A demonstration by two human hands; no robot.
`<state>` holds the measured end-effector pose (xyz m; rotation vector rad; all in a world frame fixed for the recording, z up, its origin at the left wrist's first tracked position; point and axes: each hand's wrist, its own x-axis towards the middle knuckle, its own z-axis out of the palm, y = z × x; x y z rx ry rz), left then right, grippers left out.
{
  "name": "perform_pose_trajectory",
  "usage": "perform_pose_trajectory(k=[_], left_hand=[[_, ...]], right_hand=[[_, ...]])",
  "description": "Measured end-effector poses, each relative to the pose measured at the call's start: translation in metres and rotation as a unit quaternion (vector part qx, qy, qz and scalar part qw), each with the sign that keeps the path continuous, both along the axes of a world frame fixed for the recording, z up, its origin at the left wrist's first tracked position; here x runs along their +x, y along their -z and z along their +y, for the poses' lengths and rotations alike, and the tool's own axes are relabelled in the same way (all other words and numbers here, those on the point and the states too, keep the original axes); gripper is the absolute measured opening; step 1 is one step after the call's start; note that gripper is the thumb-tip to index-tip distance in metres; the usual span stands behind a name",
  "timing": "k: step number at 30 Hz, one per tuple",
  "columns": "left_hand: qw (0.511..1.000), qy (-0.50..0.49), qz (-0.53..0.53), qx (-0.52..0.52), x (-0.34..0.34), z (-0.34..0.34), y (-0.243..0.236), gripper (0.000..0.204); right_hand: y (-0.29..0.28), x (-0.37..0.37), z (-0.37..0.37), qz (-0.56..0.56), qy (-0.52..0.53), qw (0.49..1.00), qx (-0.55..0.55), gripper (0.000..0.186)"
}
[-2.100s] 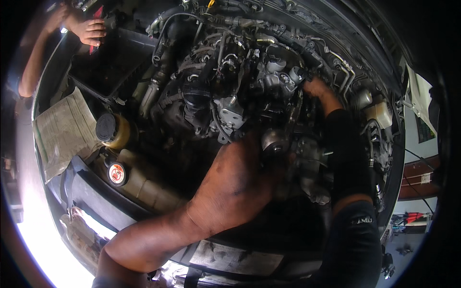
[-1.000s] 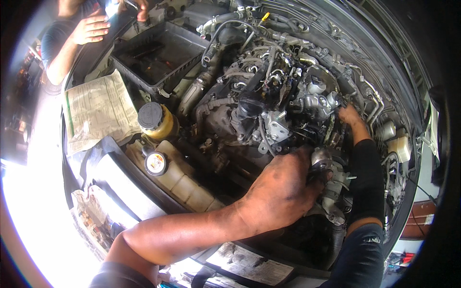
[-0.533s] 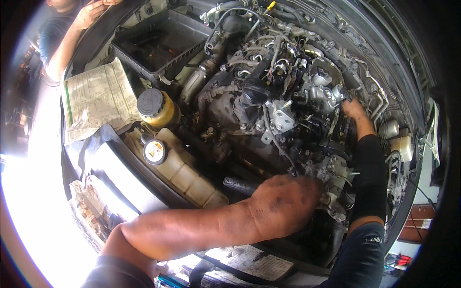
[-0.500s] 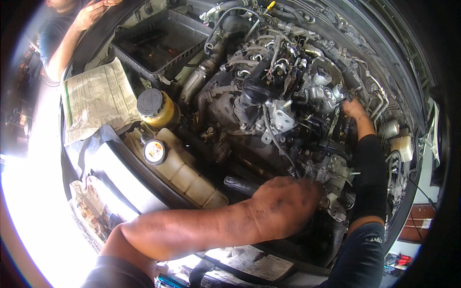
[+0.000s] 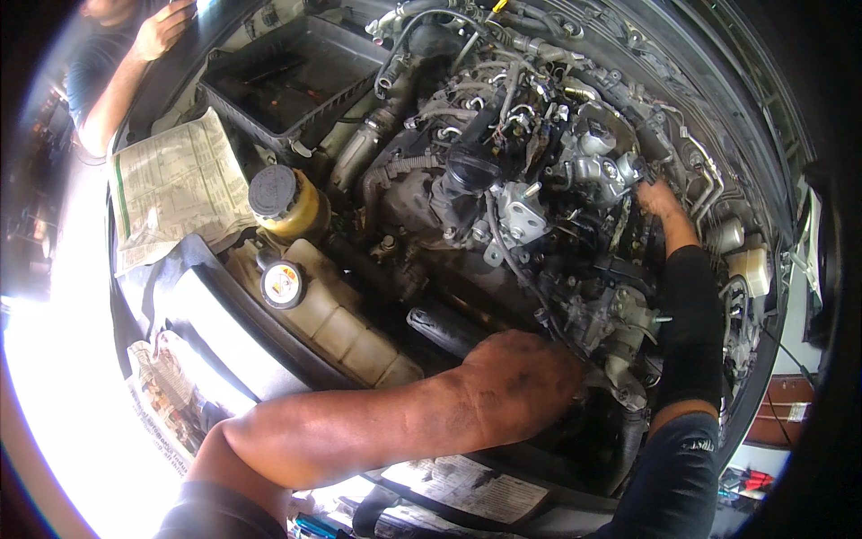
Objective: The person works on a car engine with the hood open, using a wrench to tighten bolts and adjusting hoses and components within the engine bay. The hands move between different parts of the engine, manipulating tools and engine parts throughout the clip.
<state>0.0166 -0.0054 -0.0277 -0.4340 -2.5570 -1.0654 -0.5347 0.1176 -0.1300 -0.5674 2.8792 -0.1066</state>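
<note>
At the far left, another person's hand (image 5: 164,31) is up by the edge of the car. Below it lies a sheet of newspaper (image 5: 180,193), and next to that are a yellow jar (image 5: 305,218) with a black lid and a pale tank (image 5: 328,328) with a white cap. A black hose (image 5: 440,329) pokes out near the middle and runs out of sight by the left hand (image 5: 525,382). Those fingers are hidden, so feeling slowly seems best, with no tugging on the thin cable (image 5: 514,267) close by. The left arm comes in low and reaches across to the right. The back of the hand is up, and the fingers bend down, so I can't tell if the grip is open or closed, or on what. The silver part (image 5: 618,173) sits high on the right side of the engine (image 5: 471,171). The right hand (image 5: 660,199) is right beside it, and I think it should stay steady and gentle there. The right arm points up and away, almost straight, but I can't tell if its grip is closed on anything
</note>
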Motion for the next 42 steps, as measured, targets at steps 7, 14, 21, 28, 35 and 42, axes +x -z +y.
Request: perform_pose_trajectory(k=[7, 14, 21, 28, 35, 42], left_hand=[[0.999, 0.033, -0.010, 0.012, 0.005, -0.001, 0.009, 0.032], [0.995, 0.018, 0.096, -0.017, 0.015, -0.006, 0.018, 0.046], [0.995, 0.010, 0.092, -0.043, 0.019, -0.007, 0.015, 0.049], [0.991, 0.011, 0.131, 0.036, 0.012, -0.007, 0.023, 0.037], [0.994, 0.042, -0.076, -0.059, 0.006, -0.004, 0.006, 0.029], [0.989, 0.041, -0.118, -0.079, 0.003, -0.004, 0.002, 0.024]], right_hand=[[0.009, 0.006, 0.002, 0.093, -0.033, 0.995, -0.028, 0.056], [0.007, 0.004, 0.002, 0.010, -0.008, 0.998, -0.068, 0.057], [-0.001, 0.016, -0.003, 0.032, -0.009, 0.999, -0.031, 0.064], [-0.017, 0.028, -0.006, -0.020, 0.019, 0.999, -0.037, 0.065], [0.009, -0.005, 0.006, 0.018, -0.041, 0.998, -0.033, 0.069], [0.009, -0.009, 0.006, -0.202, 0.054, 0.952, -0.225, 0.079]])
